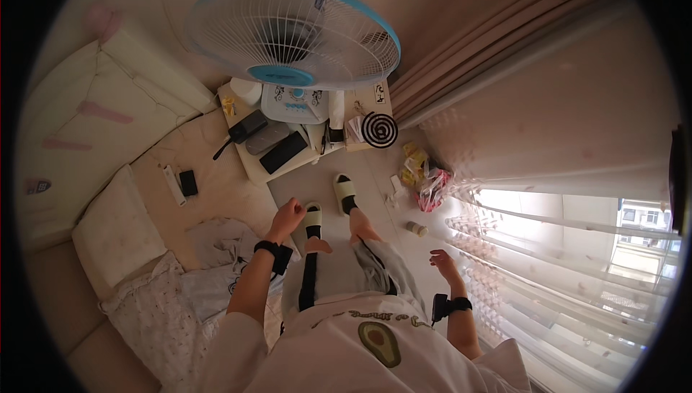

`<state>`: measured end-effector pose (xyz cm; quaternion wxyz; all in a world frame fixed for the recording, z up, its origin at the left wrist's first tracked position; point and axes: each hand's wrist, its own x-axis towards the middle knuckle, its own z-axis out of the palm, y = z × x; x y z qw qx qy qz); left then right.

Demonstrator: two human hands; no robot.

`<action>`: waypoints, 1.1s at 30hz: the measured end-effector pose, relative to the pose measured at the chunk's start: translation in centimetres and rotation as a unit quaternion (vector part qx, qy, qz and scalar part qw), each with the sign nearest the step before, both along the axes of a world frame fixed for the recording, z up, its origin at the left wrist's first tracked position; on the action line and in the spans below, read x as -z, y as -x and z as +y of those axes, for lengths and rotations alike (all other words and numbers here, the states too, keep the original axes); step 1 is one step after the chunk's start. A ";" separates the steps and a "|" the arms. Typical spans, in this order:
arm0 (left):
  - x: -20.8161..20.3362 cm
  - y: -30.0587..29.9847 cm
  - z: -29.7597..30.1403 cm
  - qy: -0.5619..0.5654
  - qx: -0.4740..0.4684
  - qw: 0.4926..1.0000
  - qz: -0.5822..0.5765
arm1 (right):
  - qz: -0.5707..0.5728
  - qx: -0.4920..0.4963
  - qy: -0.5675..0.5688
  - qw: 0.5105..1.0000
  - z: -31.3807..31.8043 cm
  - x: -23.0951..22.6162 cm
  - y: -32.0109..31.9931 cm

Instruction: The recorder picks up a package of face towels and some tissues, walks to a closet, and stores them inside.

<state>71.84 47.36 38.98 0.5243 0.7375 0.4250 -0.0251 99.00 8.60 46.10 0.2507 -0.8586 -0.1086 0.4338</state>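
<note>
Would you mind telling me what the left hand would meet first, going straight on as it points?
The left hand would probably meet the cluttered table first, at its near edge, though depth is unclear.

Beyond my left hand [289, 218], an oblong black case [282, 152] lies on the cream rectangular table [254, 169], left of the beige fabric curtain [497, 40].

My pale shirt [310, 346] at the bottom of the frame carries a green-and-brown avocado print, my grey trousers [335, 279] have black side stripes, and my mid-frame slippers [342, 185] are pale yellow-green. Upper centre, the white fan [295, 36] is rimmed light blue; upper right, the curtain [519, 40] is pinkish beige.
</note>
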 end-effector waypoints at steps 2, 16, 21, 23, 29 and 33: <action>-0.5 -3.6 2.2 0.005 0.009 1.000 -0.016 | 0.024 0.016 -0.005 1.000 -1.6 2.5 -1.5; 6.7 -32.0 11.2 -0.060 -0.011 0.998 -0.023 | -0.048 0.007 -0.066 0.997 5.8 5.8 -23.1; 20.4 -28.9 19.8 -0.222 0.057 0.972 0.050 | 0.022 -0.027 -0.144 0.989 12.6 9.0 -24.7; 17.5 -42.4 11.6 -0.045 0.001 0.996 0.078 | -0.021 -0.015 -0.045 0.999 5.4 9.2 -26.2; 18.9 -44.9 14.6 0.039 -0.131 0.991 -0.005 | 0.068 0.065 0.021 0.995 2.6 13.4 -24.2; 21.7 -45.2 14.4 0.077 -0.113 0.991 -0.004 | 0.055 0.092 0.034 0.994 1.8 13.3 -21.7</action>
